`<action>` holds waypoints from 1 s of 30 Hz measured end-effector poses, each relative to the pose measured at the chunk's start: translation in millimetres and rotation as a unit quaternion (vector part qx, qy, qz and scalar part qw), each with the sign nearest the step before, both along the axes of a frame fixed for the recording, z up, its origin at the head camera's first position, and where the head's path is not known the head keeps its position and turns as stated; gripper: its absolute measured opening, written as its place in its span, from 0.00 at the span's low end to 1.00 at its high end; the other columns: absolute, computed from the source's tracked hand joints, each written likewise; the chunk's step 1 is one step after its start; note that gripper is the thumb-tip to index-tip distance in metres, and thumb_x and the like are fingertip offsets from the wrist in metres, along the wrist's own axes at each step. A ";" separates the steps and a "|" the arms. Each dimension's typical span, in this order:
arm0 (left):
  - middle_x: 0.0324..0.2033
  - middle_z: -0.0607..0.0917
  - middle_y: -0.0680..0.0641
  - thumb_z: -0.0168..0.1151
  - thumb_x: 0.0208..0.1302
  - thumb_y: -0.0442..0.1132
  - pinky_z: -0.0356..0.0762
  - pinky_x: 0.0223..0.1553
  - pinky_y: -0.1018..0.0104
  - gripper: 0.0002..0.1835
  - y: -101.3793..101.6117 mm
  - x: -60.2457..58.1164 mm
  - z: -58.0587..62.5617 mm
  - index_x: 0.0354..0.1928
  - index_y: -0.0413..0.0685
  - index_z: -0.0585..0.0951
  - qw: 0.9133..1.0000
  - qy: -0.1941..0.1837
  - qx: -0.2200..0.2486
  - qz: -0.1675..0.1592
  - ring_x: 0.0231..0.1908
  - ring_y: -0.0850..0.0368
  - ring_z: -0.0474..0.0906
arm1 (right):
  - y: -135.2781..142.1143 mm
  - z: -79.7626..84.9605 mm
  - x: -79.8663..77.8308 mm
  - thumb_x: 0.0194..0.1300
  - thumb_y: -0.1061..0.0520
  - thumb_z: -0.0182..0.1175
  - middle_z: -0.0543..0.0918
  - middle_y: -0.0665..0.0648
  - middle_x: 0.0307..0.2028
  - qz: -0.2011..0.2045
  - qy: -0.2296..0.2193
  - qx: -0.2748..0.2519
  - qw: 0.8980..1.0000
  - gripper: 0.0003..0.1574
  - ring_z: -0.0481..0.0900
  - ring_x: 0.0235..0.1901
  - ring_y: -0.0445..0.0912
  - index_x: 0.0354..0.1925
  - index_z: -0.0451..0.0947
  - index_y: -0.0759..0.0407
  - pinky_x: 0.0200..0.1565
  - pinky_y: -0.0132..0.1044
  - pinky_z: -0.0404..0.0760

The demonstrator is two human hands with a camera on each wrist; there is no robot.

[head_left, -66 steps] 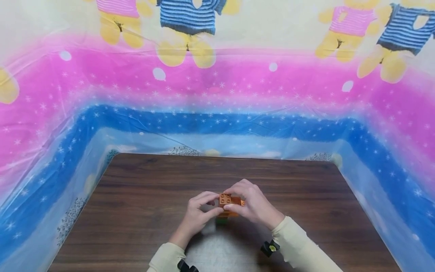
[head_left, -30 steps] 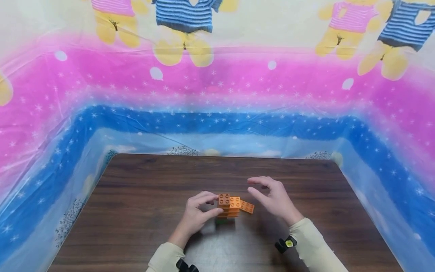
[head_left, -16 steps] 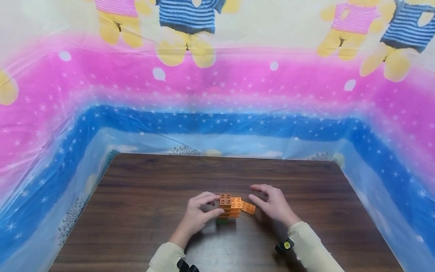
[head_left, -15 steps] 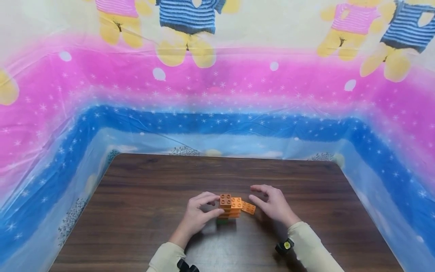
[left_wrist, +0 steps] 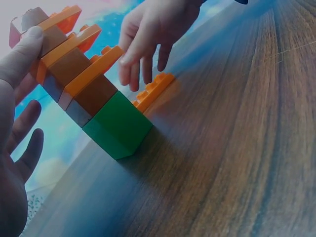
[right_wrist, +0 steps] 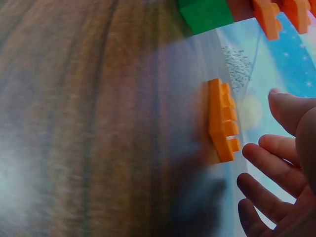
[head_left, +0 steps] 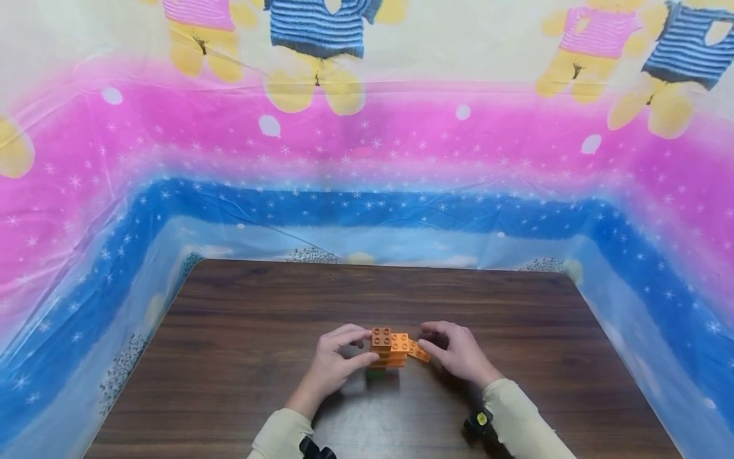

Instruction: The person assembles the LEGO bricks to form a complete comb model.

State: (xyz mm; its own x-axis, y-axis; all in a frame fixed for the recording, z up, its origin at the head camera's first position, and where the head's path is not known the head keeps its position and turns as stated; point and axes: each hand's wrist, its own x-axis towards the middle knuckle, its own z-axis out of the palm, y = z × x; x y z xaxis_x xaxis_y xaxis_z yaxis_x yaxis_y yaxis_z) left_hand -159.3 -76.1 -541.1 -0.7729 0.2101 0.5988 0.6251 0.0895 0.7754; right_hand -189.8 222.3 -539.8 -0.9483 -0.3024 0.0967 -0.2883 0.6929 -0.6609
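A tower of toy building bricks (head_left: 398, 344) stands upright on the table. Its base is a green brick (left_wrist: 118, 126), with brown bricks (left_wrist: 74, 66) above it and orange flat bricks (left_wrist: 94, 74) jutting from between them to the right. My left hand (head_left: 332, 360) pinches the tower near its top brown brick (head_left: 381, 338), thumb on the near side. On the table right of the tower lies a loose orange flat brick (right_wrist: 223, 121), studs up. My right hand (head_left: 459, 350) hovers just above and beside it, fingers apart and holding nothing.
The dark wood-grain table (head_left: 258, 306) runs out on all sides of the tower. Behind it and at both sides hangs a printed pink and blue cloth (head_left: 355, 159). Each wrist carries a black camera strap (head_left: 478, 421).
My right hand has let go of the tower top, drawn back to the right, then come down close to the loose orange flat brick. My left hand keeps its hold on the tower.
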 end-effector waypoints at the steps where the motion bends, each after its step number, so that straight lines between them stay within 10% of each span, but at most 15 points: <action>1: 0.43 0.90 0.44 0.80 0.57 0.30 0.87 0.40 0.52 0.17 -0.1 0.0 -0.1 0.49 0.41 0.89 1.000 -0.003 -0.001 0.000 0.38 0.41 0.85 | -0.2 -1.4 0.0 0.70 0.44 0.71 0.87 0.50 0.56 0.002 -0.001 0.002 1.000 0.25 0.84 0.57 0.48 0.61 0.84 0.52 0.61 0.55 0.80; 12: 0.43 0.90 0.44 0.80 0.56 0.30 0.87 0.42 0.53 0.17 0.7 -0.1 1.5 0.49 0.41 0.89 1.000 -0.013 -0.011 0.010 0.38 0.41 0.85 | -7.8 -11.3 0.5 0.60 0.44 0.79 0.88 0.46 0.51 0.021 0.027 0.038 0.999 0.28 0.82 0.52 0.44 0.57 0.87 0.50 0.59 0.52 0.80; 21: 0.41 0.89 0.40 0.79 0.53 0.23 0.86 0.39 0.44 0.16 3.5 16.8 33.3 0.46 0.34 0.88 0.999 -0.018 -0.016 0.021 0.39 0.59 0.83 | -13.7 -12.9 2.8 0.57 0.50 0.82 0.87 0.45 0.46 -0.001 0.032 0.064 0.997 0.25 0.80 0.49 0.43 0.53 0.89 0.50 0.56 0.50 0.80; 30: 0.41 0.90 0.41 0.79 0.52 0.24 0.86 0.39 0.48 0.17 3.6 5.3 11.6 0.45 0.36 0.89 0.999 -0.007 -0.021 0.026 0.38 0.56 0.84 | -15.3 -11.2 2.0 0.60 0.51 0.80 0.86 0.45 0.44 0.007 0.024 0.090 0.996 0.24 0.77 0.46 0.42 0.54 0.89 0.52 0.50 0.45 0.79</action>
State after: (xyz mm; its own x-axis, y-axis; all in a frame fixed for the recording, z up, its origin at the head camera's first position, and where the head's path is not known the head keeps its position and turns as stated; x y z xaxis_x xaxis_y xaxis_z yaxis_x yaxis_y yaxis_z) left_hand -154.0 -72.5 -529.6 -0.7918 0.1948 0.5789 0.6075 0.1539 0.7792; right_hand -187.8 206.9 -551.0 -0.9395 -0.3317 0.0855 -0.3271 0.7947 -0.5113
